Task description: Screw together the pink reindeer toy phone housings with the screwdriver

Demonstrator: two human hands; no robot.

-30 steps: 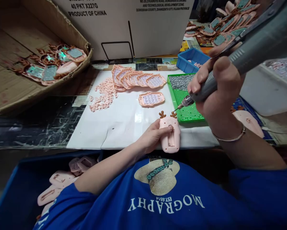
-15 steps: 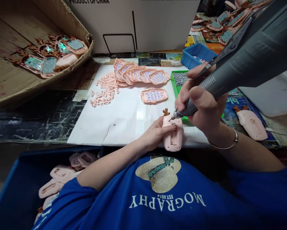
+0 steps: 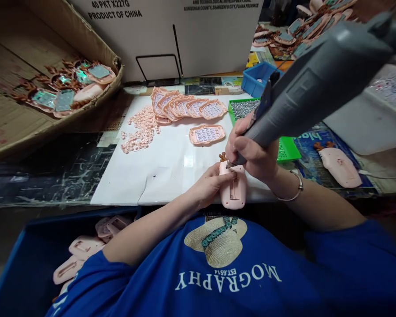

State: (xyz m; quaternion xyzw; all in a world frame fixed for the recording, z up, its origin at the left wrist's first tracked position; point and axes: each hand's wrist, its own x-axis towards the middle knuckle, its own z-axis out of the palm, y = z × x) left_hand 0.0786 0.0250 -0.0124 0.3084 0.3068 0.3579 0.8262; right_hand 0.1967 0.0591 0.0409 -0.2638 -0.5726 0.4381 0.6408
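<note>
My left hand [image 3: 207, 185] presses a pink deer-shaped toy shell [image 3: 234, 193] flat, back side up, on the white sheet [image 3: 164, 163] at the table's front edge. My right hand [image 3: 252, 152] grips a grey electric screwdriver [image 3: 313, 83]; its tip touches the shell's upper part, near the brown antlers [image 3: 222, 156]. A green screw tray [image 3: 285, 149] with small metal screws lies just behind my right hand.
Pink keypad fronts [image 3: 187, 108] are fanned out on the sheet, one apart [image 3: 207, 134], beside a heap of small pink buttons [image 3: 141, 130]. A cardboard box [image 3: 52, 83] of assembled toys stands at left. A blue bin [image 3: 82, 248] of shells sits below. Another shell [image 3: 339, 165] lies at right.
My right hand brought the screwdriver from the green screw tray down and left onto the top of the shell. My left hand kept hold of the shell.
</note>
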